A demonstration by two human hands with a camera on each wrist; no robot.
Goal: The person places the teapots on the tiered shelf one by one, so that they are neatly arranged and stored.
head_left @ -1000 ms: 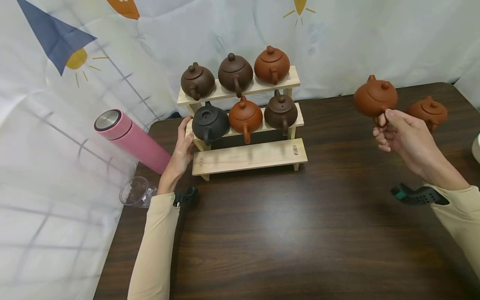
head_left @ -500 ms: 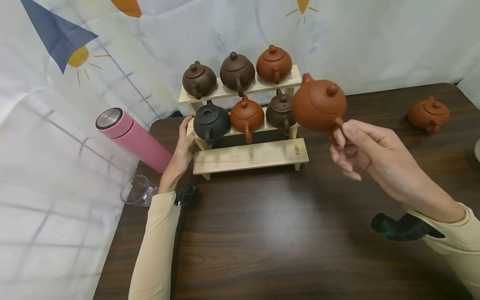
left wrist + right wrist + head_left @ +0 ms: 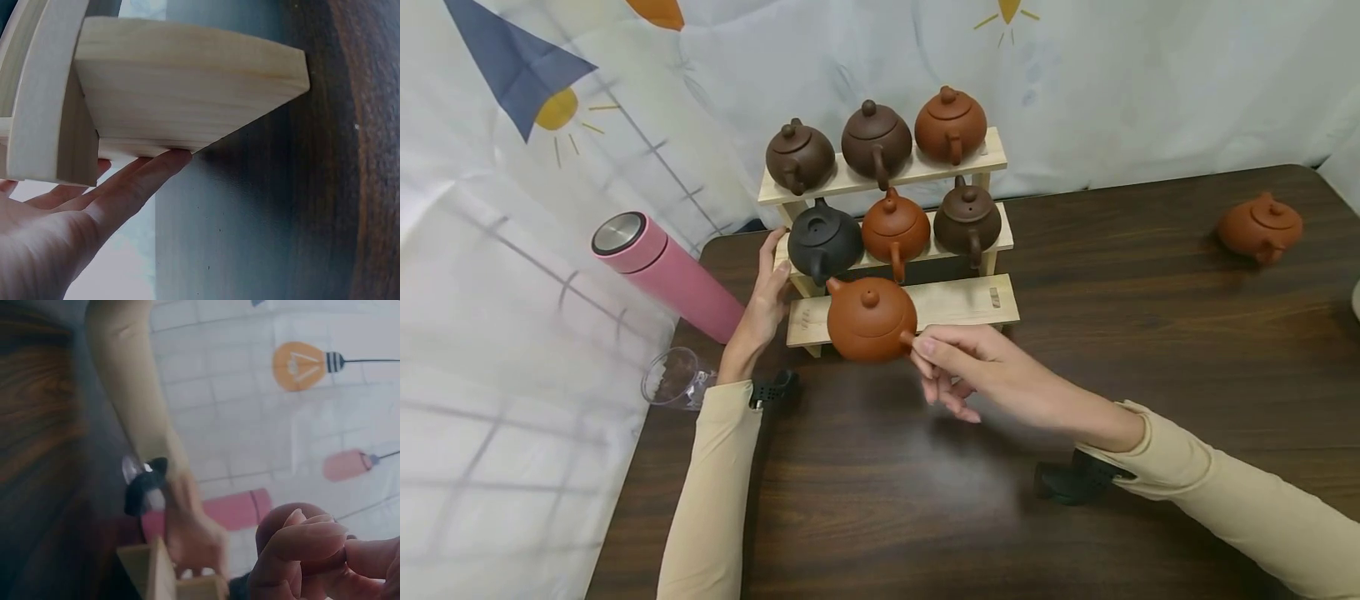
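Note:
A reddish-brown clay teapot (image 3: 871, 321) hangs over the lowest shelf of the wooden stand (image 3: 966, 304), spout toward the left. My right hand (image 3: 981, 371) pinches its handle between thumb and fingers. In the right wrist view, the curled fingers (image 3: 306, 544) partly hide the teapot (image 3: 270, 528). My left hand (image 3: 763, 296) holds the left end of the stand, thumb toward the front. In the left wrist view, its fingers (image 3: 134, 187) lie against the end panel (image 3: 187, 87). On the middle shelf are a black teapot (image 3: 824, 242), an orange-brown teapot (image 3: 895, 227) and a dark brown teapot (image 3: 967, 218).
Three teapots, including a reddish one (image 3: 951, 129), line the top shelf. Another reddish teapot (image 3: 1258, 229) stands at the table's far right. A pink flask (image 3: 677, 279) and a clear cup (image 3: 673, 379) stand left of the stand. A printed curtain (image 3: 1112, 92) hangs behind.
My right hand has carried the reddish-brown teapot leftward from the right side of the table to in front of the stand, and lower. My left hand stays at the stand's left end.

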